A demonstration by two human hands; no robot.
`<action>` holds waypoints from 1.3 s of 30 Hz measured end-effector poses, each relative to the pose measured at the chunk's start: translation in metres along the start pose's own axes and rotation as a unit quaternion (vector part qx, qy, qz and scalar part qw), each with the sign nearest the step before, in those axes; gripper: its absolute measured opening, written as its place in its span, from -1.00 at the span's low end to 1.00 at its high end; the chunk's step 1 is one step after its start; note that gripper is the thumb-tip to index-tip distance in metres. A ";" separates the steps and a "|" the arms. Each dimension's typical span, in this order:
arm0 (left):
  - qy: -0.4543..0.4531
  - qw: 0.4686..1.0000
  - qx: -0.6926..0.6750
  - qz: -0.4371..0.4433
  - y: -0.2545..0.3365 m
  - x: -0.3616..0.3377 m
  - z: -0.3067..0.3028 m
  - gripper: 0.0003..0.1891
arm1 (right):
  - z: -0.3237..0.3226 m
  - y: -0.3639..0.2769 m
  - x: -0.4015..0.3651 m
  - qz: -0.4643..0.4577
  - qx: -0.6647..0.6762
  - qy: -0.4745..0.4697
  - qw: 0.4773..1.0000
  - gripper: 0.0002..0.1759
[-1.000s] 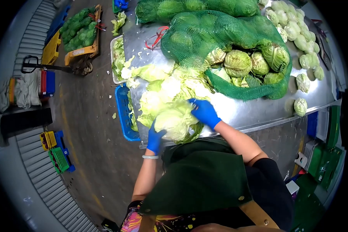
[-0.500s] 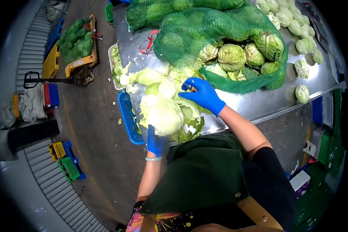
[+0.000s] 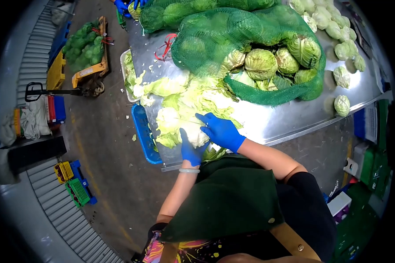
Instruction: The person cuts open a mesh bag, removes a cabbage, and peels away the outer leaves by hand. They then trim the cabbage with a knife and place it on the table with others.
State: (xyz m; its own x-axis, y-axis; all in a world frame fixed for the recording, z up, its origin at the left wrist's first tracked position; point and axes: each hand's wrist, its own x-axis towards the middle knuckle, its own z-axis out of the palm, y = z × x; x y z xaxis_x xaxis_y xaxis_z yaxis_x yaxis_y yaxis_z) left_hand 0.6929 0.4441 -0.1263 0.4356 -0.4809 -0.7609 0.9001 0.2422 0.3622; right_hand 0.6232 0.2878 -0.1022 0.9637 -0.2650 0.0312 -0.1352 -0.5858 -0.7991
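Note:
My left hand (image 3: 191,150), in a blue glove, grips a pale trimmed cabbage head (image 3: 194,133) from below at the near edge of the steel table (image 3: 289,118). My right hand (image 3: 219,130), also gloved in blue, lies on the cabbage's right side and holds it too. Loose outer leaves (image 3: 184,96) are piled just beyond the cabbage. A green net sack (image 3: 232,39) lies open behind them with several whole cabbages (image 3: 261,63) showing in its mouth.
Trimmed cabbages (image 3: 342,74) line the table's right side. A blue crate (image 3: 142,131) hangs at the table's left edge, a white tray (image 3: 128,74) of leaves beyond it. A pallet jack with bagged cabbages (image 3: 83,50) stands on the floor at left. Another person's blue-gloved hands (image 3: 127,5) appear top left.
My right hand came back from the leaf pile onto the cabbage. The left hand shifted the cabbage slightly right and nearer the table edge. A leaf was left on the pile.

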 end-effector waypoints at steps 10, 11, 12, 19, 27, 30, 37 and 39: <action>0.077 0.994 0.020 0.069 -0.019 0.003 0.003 -0.17 | 0.021 0.069 0.047 0.241 -0.043 0.044 0.969 -0.62; 0.082 0.993 0.022 0.080 -0.020 0.001 0.000 -0.16 | 0.011 0.077 0.046 0.200 -0.040 0.019 0.979 -0.59; 0.074 0.993 0.030 0.083 -0.014 0.005 -0.002 -0.16 | 0.001 0.081 0.051 0.158 -0.038 0.003 0.987 -0.56; -0.047 0.996 -0.068 0.035 0.003 -0.034 -0.023 -0.19 | 0.024 0.083 0.038 0.171 0.153 0.060 0.972 -0.34; -0.085 0.983 0.028 0.162 0.026 -0.052 -0.012 -0.32 | -0.053 -0.036 0.031 -0.013 0.279 0.020 0.960 0.08; -0.084 0.876 0.406 0.245 0.045 -0.058 -0.003 -0.26 | -0.071 -0.074 0.019 -0.044 0.327 0.017 0.944 0.07; -0.069 0.908 0.343 0.232 0.055 -0.059 0.020 -0.27 | -0.060 -0.049 0.005 0.060 0.526 0.037 0.847 -0.51; -0.034 0.742 0.593 0.309 0.043 -0.043 0.016 -0.36 | -0.053 -0.015 0.008 0.050 0.595 0.119 0.794 -0.74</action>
State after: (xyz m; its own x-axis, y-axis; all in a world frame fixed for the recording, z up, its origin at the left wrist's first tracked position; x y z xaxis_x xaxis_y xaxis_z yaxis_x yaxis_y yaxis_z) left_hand 0.7126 0.4614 -0.0692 0.7322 -0.6385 -0.2373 -0.1149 -0.4591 0.8809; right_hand 0.6205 0.2537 -0.0582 0.8718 -0.4850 -0.0693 0.2405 0.5470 -0.8019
